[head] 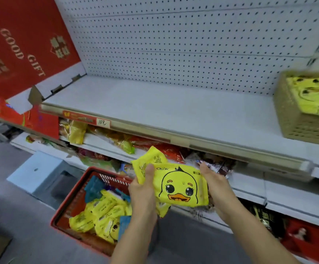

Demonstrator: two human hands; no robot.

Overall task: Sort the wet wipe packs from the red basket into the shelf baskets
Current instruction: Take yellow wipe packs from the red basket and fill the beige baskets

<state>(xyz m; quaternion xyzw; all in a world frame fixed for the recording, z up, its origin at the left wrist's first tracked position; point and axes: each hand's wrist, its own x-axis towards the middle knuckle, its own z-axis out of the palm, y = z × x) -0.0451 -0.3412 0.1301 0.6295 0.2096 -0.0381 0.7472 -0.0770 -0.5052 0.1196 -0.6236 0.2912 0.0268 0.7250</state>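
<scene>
Many yellow wet wipe packs [97, 212] heaped in the red basket [73, 197] on the floor at lower left, with a few teal packs [93, 189] among them. Just right of that, above the basket's edge, left hand [143, 193] curled round the left ends of a duck-face pack [181, 185] and a second pack [151, 159] behind it, thumb pressed on top; right hand [213, 185] gripping the duck-face pack's right edge. Far right, on the white shelf [154, 103], a tan shelf basket [295, 122] holding more duck-face packs [314, 94].
</scene>
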